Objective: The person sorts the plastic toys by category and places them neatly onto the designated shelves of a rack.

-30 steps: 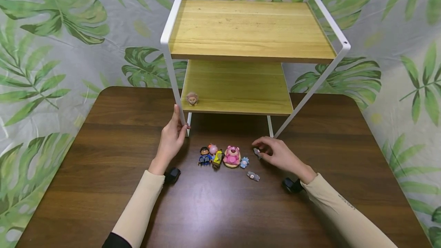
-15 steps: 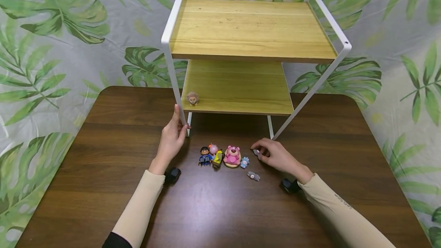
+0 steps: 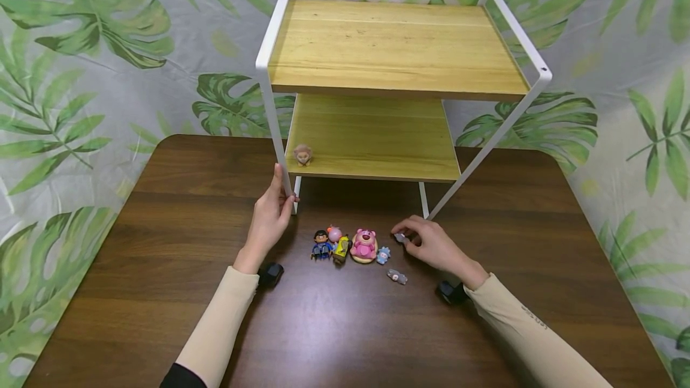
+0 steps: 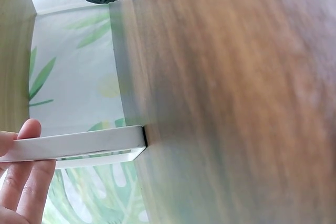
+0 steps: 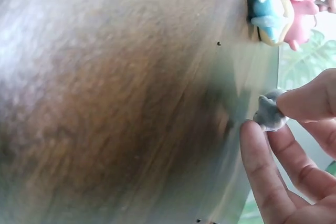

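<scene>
In the head view, a two-tier rack with wooden boards and a white frame stands on a dark brown bench (image 3: 323, 334), a leaf-patterned cloth (image 3: 54, 100) behind it. The left hand (image 3: 268, 211) holds the white leg (image 3: 275, 130) at the rack's front left, low down, around the level of the lower board (image 3: 372, 142) and just below. On that board, near its left front corner, sits a small brown toy (image 3: 303, 154). In front of the rack, the right hand (image 3: 431, 243) pinches a small grey toy (image 3: 400, 237) close to the bench top; whether the toy touches the wood cannot be told. A second grey toy (image 3: 397, 276) lies nearer the person. To the left of the pinched toy are a blue figure (image 3: 383, 255), a pink bear (image 3: 364, 246), a yellow toy (image 3: 341, 249), a pink round toy (image 3: 334, 233) and a dark-haired doll (image 3: 321, 245), bunched close together. In the left wrist view, the left grip has thumb and fingers on opposite sides of the leg, whose foot meets the bench; the doll's dark hair shows at the top. In the right wrist view, the right grip has the grey toy between thumb and fingertips, with the blue figure and pink bear near the upper right corner.
</scene>
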{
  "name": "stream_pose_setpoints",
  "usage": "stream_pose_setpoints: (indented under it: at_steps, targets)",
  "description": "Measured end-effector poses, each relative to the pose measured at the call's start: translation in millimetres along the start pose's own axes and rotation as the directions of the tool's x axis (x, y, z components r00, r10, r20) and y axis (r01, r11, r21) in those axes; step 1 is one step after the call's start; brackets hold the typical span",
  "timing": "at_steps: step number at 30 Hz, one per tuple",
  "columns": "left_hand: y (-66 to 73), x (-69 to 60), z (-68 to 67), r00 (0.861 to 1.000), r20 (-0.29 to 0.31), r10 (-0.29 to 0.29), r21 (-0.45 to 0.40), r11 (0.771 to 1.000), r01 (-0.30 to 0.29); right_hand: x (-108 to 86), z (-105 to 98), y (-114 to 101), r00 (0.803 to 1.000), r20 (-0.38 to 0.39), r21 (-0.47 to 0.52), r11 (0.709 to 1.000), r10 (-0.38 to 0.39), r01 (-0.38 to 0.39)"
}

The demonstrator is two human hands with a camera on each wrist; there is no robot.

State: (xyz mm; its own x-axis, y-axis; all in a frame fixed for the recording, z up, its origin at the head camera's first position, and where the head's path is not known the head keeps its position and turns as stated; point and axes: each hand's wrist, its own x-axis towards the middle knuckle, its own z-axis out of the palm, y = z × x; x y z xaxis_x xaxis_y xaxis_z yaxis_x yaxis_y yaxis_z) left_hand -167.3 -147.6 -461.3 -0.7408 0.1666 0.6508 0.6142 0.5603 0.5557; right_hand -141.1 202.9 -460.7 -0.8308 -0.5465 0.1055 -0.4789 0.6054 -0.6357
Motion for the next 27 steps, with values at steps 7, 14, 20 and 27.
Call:
stream_pose_setpoints:
  at_steps: [7, 14, 20, 27]
  targets:
    - [-1.4, -0.7, 0.9, 1.0, 0.0, 0.003, 0.01, 1.0, -0.003, 2.0, -4, -8, 0.999, -0.031, 0.041, 0.999, -0.009, 0.01]
    - [-1.8, -1.1, 1.0, 1.0, -0.004, 0.009, 0.01, 1.0, -0.009, 5.8, -11, -19, 0.996, -0.063, 0.082, 0.995, -0.058, 0.063]
    - [-1.9, -1.0, 1.4, 1.0, -0.003, 0.007, 0.019, 1.0, -0.007, 9.7, -15, -31, 0.995, -0.049, 0.102, 0.991, -0.081, 0.086]
    - [-1.3, -1.0, 1.4, 1.0, -0.003, 0.005, 0.019, 1.0, -0.005, 14.3, -19, -42, 0.993, -0.06, 0.107, 0.988, -0.104, 0.11]
